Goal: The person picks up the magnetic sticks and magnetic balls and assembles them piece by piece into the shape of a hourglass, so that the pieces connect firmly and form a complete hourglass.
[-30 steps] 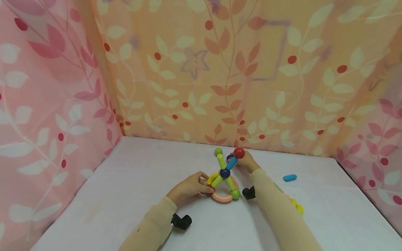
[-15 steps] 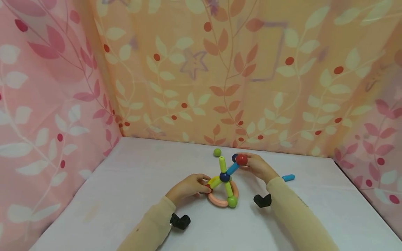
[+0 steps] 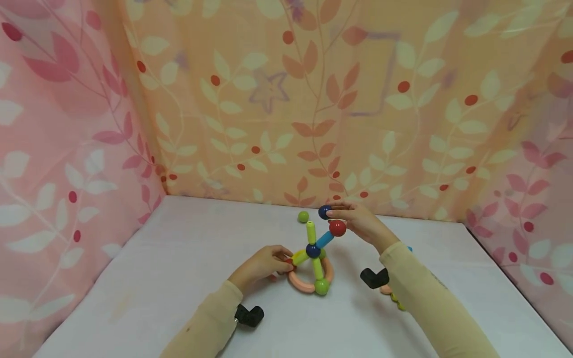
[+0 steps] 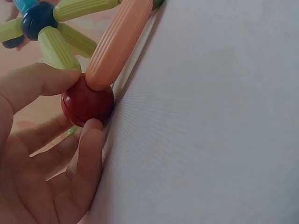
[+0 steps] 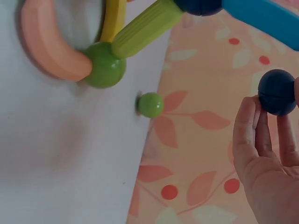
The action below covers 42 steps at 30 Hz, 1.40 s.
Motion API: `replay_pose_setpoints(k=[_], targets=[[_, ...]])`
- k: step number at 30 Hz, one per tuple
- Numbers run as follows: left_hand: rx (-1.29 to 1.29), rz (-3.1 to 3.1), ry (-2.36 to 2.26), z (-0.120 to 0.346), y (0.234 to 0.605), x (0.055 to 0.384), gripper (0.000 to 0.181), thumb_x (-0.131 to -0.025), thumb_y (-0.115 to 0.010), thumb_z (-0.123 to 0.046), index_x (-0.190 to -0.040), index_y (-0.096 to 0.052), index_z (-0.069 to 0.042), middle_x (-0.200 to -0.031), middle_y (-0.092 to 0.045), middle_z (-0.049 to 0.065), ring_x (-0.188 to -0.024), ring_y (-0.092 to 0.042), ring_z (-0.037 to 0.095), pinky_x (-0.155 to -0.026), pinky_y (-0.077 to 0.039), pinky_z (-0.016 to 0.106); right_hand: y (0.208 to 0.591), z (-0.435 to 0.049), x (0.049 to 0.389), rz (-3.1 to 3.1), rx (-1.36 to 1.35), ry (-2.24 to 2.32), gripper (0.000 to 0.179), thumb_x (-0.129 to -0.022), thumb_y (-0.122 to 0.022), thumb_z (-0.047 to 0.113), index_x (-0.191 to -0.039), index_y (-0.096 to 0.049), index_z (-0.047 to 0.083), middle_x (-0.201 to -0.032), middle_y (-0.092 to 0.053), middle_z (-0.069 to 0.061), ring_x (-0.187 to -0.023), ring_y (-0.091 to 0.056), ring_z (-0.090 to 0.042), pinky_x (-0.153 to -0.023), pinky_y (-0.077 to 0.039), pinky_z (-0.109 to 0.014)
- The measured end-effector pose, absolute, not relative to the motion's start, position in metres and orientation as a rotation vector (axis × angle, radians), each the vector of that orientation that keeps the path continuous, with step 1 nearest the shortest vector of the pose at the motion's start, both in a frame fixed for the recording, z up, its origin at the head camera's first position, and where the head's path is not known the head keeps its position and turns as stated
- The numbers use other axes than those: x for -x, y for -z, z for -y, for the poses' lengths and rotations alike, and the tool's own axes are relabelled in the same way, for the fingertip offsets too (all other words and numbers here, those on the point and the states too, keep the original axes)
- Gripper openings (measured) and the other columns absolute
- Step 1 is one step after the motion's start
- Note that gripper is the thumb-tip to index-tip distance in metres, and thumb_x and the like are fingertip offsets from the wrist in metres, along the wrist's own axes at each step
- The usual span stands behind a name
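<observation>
In the head view, a figure of magnetic rods and balls stands on the table, with a dark blue ball at its hub. Curved pink rods, a yellow one and a green ball form part of its ring base. My left hand grips a red ball of that base between thumb and fingers. From the hub, a light green rod points up, and a blue rod slants to a red ball. My right hand pinches another dark blue ball above the figure.
A loose green ball lies on the table behind the figure. Partly covered by the right sleeve are a blue rod and yellow pieces with a pink one. Patterned cloth walls border the table.
With the dark blue ball, my right hand has moved from behind the red-topped rod to above it. The figure has turned and its upper green rod stands straighter. My left hand keeps its grip.
</observation>
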<state>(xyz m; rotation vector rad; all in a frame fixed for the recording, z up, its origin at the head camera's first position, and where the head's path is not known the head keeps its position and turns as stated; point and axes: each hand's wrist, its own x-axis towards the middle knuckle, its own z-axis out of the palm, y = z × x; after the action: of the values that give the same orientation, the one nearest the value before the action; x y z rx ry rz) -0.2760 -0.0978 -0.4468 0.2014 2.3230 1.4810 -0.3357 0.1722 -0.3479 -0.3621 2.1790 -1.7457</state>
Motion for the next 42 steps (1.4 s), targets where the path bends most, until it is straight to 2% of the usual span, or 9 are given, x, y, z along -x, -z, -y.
replay_pose_setpoints(k=[3, 8, 13, 18, 25, 35, 42], targets=[[-0.199, -2.322, -1.495, 0.099, 0.446, 0.276, 0.039, -0.087, -0.075, -0.020, -0.122, -0.064, -0.010, -0.109, -0.066, 0.006, -0.080, -0.060, 0.015, -0.058, -0.053, 0.026, 0.339, -0.166, 0.336, -2.155, 0.417, 1.751, 0.046, -0.099, -0.062, 0.019, -0.140, -0.052, 0.001, -0.128, -0.063, -0.008, -0.120, -0.062, -0.026, -0.118, -0.031, -0.058], [-0.198, -2.305, -1.506, 0.097, 0.445, 0.275, 0.039, -0.087, -0.075, -0.020, -0.123, -0.064, -0.009, -0.109, -0.066, 0.006, -0.080, -0.059, 0.014, -0.057, -0.052, 0.024, 0.325, -0.161, 0.332, -2.136, 0.525, 1.729, 0.043, -0.099, -0.060, 0.013, -0.139, -0.053, 0.000, -0.116, -0.066, 0.007, -0.110, -0.064, -0.011, -0.115, -0.039, -0.051], [-0.203, -2.300, -1.503, 0.097, 0.446, 0.276, 0.038, -0.087, -0.075, -0.020, -0.122, -0.064, -0.009, -0.106, -0.066, 0.006, -0.078, -0.058, 0.014, -0.057, -0.052, 0.024, 0.318, -0.160, 0.330, -2.188, 0.611, 1.619, 0.046, -0.098, -0.061, 0.017, -0.140, -0.053, 0.001, -0.121, -0.067, 0.004, -0.121, -0.060, -0.019, -0.118, -0.034, -0.053], [-0.209, -2.293, -1.495, 0.096, 0.448, 0.278, 0.038, -0.088, -0.075, -0.022, -0.122, -0.064, -0.010, -0.106, -0.066, 0.005, -0.079, -0.059, 0.015, -0.058, -0.053, 0.025, 0.314, -0.157, 0.332, -2.276, 0.615, 1.515, 0.044, -0.095, -0.065, 0.021, -0.136, -0.059, 0.006, -0.122, -0.069, 0.000, -0.124, -0.056, -0.026, -0.114, -0.038, -0.054], [-0.189, -2.290, -1.498, 0.096, 0.448, 0.279, 0.037, -0.088, -0.076, -0.024, -0.121, -0.064, -0.012, -0.106, -0.066, 0.004, -0.080, -0.059, 0.015, -0.058, -0.052, 0.025, 0.306, -0.150, 0.330, -2.365, 0.613, 1.393, 0.039, -0.091, -0.071, 0.023, -0.127, -0.065, 0.009, -0.120, -0.070, -0.006, -0.115, -0.063, -0.024, -0.110, -0.042, -0.049], [-0.181, -2.294, -1.492, 0.096, 0.448, 0.276, 0.037, -0.088, -0.076, -0.024, -0.121, -0.064, -0.012, -0.106, -0.066, 0.004, -0.079, -0.059, 0.015, -0.058, -0.052, 0.025, 0.303, -0.144, 0.329, -2.344, 0.627, 1.378, 0.039, -0.089, -0.073, 0.018, -0.127, -0.066, 0.008, -0.121, -0.072, -0.007, -0.115, -0.063, -0.021, -0.112, -0.040, -0.054], [-0.171, -2.291, -1.493, 0.097, 0.448, 0.274, 0.037, -0.088, -0.075, -0.024, -0.122, -0.063, -0.013, -0.108, -0.066, 0.004, -0.081, -0.060, 0.016, -0.061, -0.053, 0.026, 0.303, -0.139, 0.328, -2.402, 0.623, 1.318, 0.037, -0.088, -0.074, 0.018, -0.124, -0.069, 0.010, -0.118, -0.074, -0.005, -0.114, -0.064, -0.021, -0.106, -0.046, -0.046]])
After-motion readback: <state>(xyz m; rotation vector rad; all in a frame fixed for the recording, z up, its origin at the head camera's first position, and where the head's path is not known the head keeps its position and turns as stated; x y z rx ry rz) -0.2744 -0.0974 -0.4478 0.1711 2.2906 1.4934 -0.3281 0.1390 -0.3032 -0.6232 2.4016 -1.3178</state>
